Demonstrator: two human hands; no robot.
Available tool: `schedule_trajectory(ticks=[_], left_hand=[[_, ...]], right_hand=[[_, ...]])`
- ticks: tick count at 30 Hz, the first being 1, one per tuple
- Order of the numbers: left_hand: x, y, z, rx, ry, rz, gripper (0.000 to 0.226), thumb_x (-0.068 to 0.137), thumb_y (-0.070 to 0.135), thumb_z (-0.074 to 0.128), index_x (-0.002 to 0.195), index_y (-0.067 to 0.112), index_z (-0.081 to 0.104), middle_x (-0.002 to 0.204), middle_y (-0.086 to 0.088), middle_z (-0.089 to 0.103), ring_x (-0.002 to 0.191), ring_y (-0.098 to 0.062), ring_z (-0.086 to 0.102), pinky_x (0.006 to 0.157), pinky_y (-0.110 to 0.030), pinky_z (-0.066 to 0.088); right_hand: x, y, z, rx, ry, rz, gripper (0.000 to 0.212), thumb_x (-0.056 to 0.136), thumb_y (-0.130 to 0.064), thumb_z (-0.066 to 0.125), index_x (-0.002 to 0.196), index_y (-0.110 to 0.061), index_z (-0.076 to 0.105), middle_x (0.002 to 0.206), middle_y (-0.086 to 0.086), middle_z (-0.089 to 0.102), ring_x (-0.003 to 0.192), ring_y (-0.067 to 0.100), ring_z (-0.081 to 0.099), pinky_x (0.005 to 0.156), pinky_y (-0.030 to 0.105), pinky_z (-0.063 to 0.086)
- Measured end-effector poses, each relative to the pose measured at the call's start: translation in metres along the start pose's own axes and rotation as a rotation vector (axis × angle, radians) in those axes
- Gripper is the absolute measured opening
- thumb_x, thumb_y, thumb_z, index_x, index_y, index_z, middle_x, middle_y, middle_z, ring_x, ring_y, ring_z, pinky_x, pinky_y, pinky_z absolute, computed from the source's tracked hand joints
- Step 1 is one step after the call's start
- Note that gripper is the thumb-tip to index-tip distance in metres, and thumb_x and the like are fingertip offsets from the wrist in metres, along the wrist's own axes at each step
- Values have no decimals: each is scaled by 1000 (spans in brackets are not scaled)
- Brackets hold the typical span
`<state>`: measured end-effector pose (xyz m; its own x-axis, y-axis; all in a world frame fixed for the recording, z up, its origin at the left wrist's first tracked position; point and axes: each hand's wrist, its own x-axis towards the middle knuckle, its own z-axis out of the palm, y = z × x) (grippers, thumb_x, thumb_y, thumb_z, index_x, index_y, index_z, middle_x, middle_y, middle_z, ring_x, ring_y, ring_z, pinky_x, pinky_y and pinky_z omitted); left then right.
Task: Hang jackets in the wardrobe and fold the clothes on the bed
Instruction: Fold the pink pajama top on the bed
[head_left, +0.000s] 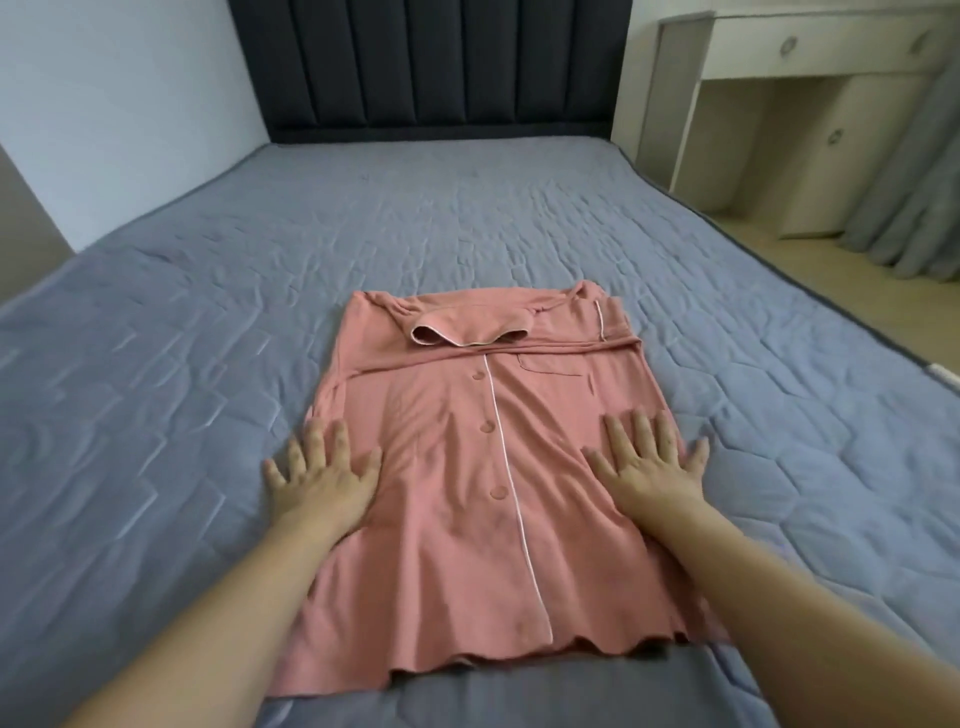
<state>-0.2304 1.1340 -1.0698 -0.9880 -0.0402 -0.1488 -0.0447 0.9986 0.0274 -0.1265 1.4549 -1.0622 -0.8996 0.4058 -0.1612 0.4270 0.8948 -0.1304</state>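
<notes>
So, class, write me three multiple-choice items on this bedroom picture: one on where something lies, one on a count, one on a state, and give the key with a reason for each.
1. Where does the pink shirt lie?
A. on the grey bed cover
B. on the floor
C. on the white desk

2. How many buttons show down the shirt's front?
A. one
B. three
C. six

3. How are the two hands?
A. both clenched into fists
B. both flat, fingers spread
C. one lifting the hem

Key: 1 A, the shirt is spread out on the cover. 2 B, three buttons sit beside the white piping. 3 B, the left hand and right hand press flat on the shirt's sides.
</notes>
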Motion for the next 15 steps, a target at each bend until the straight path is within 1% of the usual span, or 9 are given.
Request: schedule_trajectory(ticks=[2, 4, 5, 7, 8, 10, 12, 13, 15], left_hand=[[-21, -2, -7, -22, 5, -30, 77, 96, 65, 19, 156, 24, -3, 164, -9, -5, 147, -36, 11, 117, -51, 14], [-38, 1, -20, -141, 40, -162, 85, 93, 60, 36, 156, 14, 2, 157, -21, 13, 139, -40, 27, 112, -49, 27], [-44, 1, -24, -210, 42, -225, 84, 92, 55, 43, 153, 6, 11, 152, -24, 24, 136, -41, 34, 109, -48, 32], [-53, -2, -29, -259, 11, -257, 67, 95, 43, 47, 141, -3, 33, 144, -26, 41, 131, -41, 44, 104, -46, 37], [-53, -7, -32, -245, 3, -233, 58, 96, 40, 47, 136, -2, 42, 141, -25, 47, 128, -40, 48, 103, -45, 39], [-52, -23, -40, -193, 4, -190, 51, 96, 38, 44, 130, 3, 55, 138, -22, 53, 125, -40, 52, 104, -46, 40], [-49, -43, -44, -113, 40, -178, 45, 96, 33, 42, 128, 6, 60, 135, -21, 56, 123, -38, 55, 103, -45, 44], [-49, -55, -43, -68, 26, -199, 42, 97, 27, 41, 128, 6, 60, 136, -20, 56, 123, -36, 55, 102, -44, 44], [-46, -76, -36, -13, -28, -223, 42, 97, 20, 38, 131, 5, 58, 138, -19, 55, 125, -33, 55, 104, -41, 43]], right_hand=[[-30, 9, -5, 22, 42, 95, 82, 89, -74, 21, 155, -30, 0, 162, 3, 1, 148, 27, 2, 114, 56, 7], [-43, 12, -20, 118, 90, 235, 93, 85, -74, 34, 153, -15, 12, 154, 13, 24, 140, 34, 24, 109, 50, 23], [-45, 12, -28, 207, 88, 291, 93, 84, -72, 41, 149, -8, 23, 147, 17, 34, 135, 36, 34, 107, 47, 29], [-44, 12, -36, 330, -3, 293, 82, 87, -63, 49, 139, -1, 39, 137, 20, 45, 127, 37, 46, 101, 41, 37], [-46, 12, -39, 372, -73, 275, 76, 89, -58, 52, 135, 1, 44, 135, 20, 48, 123, 36, 50, 97, 38, 40], [-50, 22, -47, 532, -173, 274, 60, 90, -49, 60, 125, 0, 54, 125, 19, 57, 110, 34, 58, 85, 35, 45], [-60, 40, -59, 654, -172, 303, 48, 89, -42, 66, 113, -2, 58, 115, 16, 60, 94, 30, 58, 76, 34, 46], [-65, 52, -64, 594, -135, 322, 49, 90, -41, 65, 115, 0, 58, 116, 17, 59, 92, 29, 55, 75, 34, 44], [-69, 74, -67, 453, -95, 365, 58, 90, -45, 62, 125, 1, 55, 125, 19, 57, 98, 31, 54, 79, 33, 43]])
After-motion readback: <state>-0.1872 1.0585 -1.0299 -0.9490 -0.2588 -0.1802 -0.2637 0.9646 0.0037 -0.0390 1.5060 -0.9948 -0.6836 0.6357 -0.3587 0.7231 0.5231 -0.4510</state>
